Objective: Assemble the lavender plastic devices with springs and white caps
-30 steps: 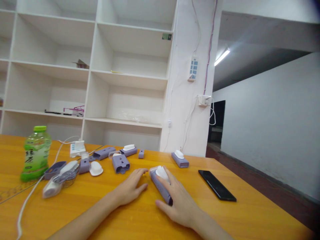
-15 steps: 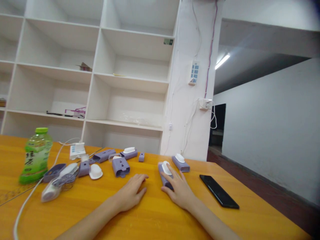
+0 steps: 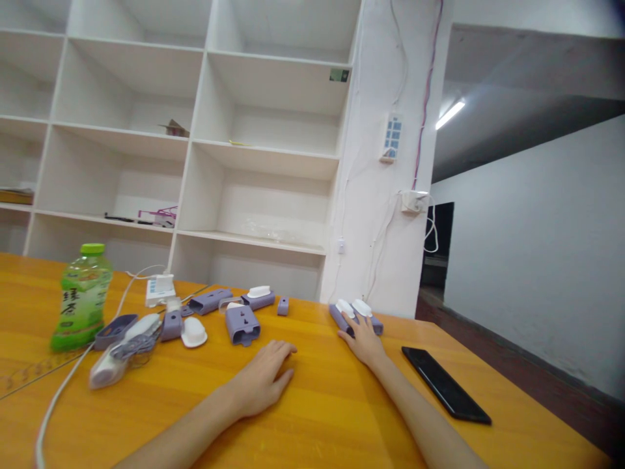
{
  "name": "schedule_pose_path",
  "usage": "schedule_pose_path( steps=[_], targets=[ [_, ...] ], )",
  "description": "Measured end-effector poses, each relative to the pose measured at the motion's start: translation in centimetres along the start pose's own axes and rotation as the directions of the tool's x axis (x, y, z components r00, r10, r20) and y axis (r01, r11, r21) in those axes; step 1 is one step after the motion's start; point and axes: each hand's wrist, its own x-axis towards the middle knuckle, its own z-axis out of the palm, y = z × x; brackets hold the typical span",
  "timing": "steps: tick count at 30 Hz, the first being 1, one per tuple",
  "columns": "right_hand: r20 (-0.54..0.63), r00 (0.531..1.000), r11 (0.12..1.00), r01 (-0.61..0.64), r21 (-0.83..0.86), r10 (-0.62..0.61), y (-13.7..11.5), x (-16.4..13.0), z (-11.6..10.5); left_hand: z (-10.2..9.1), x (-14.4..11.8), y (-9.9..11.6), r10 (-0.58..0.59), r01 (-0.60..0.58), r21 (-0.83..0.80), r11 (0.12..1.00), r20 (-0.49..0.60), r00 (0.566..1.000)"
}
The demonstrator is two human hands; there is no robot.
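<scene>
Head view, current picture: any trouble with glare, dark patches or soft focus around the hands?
In the head view, the lit tube glares with a pale streak, away from the hands; in the head view, the left hand and right hand are readable though slightly soft; in the head view, the bottle has soft lettering, and the upper right corner darkens.

We get flat, fairly bright light. A tube light (image 3: 450, 114) glows at two o'clock, where the frame's far corner darkens; the doorway (image 3: 443, 225) at three is murky. Wide-angle stretch tilts the shelves (image 3: 198, 104) at ten; fine detail looks soft.
</scene>
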Motion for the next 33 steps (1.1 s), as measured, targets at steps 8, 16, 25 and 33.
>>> schedule_pose_path(
  steps=[8, 16, 25, 33],
  targets=[
    [-0.051, 0.993, 0.993, -0.109, -0.049, 0.106, -0.1, 2.2, 1.2, 0.1, -0.4, 0.2, -0.007, 0.007, 0.025, 1.000, -0.003, 1.000],
    [-0.069, 0.995, 0.998, -0.067, 0.011, 0.068, -1.4, -1.4, 0.9, -2.7, 1.2, -1.7, -0.151, 0.224, 0.319, 0.921, -0.238, 0.960],
    [0.139, 0.959, 0.947, 0.210, 0.242, -0.248, -3.7, -11.1, -2.2, -4.9, -0.5, -6.9, -0.293, 0.341, 0.211, 0.916, -0.227, 0.929],
    [0.039, 0.865, 0.789, 0.437, 0.432, -0.501, -4.6, -13.6, -6.6, -2.8, 0.2, 2.2, -0.078, 0.089, -0.328, 0.940, 0.046, 0.996]
  ],
)
